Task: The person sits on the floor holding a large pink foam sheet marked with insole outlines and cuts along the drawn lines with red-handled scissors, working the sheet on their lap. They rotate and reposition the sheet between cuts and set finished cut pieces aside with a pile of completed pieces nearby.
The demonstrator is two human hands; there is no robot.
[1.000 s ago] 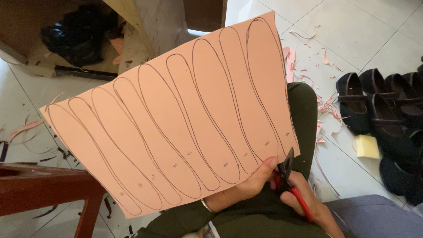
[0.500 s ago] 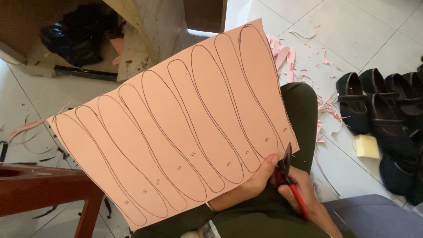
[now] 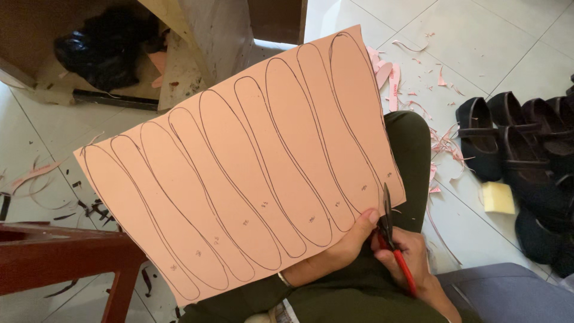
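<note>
— Scissors (image 3: 391, 239) with red handles sit in my right hand (image 3: 412, 260), fingers curled tight around the grips, blades pointing up at the lower right edge of the sheet.

— And the sheet itself?

— I see a big pink sheet (image 3: 239, 161) drawn over with long sole-shaped outlines side by side, held tilted over my lap. My left hand (image 3: 350, 239) pinches its bottom edge, thumb on top, the other fingers hidden behind it.

— Are the blades touching it?

— The tips lie right at the edge, beside my left thumb; I cannot tell whether they bite in.

— What else is around?

— Black shoes (image 3: 514, 143) stand in a row on the tiled floor (image 3: 478, 42) to my right, a pale yellow block (image 3: 498, 197) just beside them, and pink offcuts (image 3: 439, 143) lie scattered near my knee. A dark red wooden stool (image 3: 66, 257) is at my lower left.
</note>
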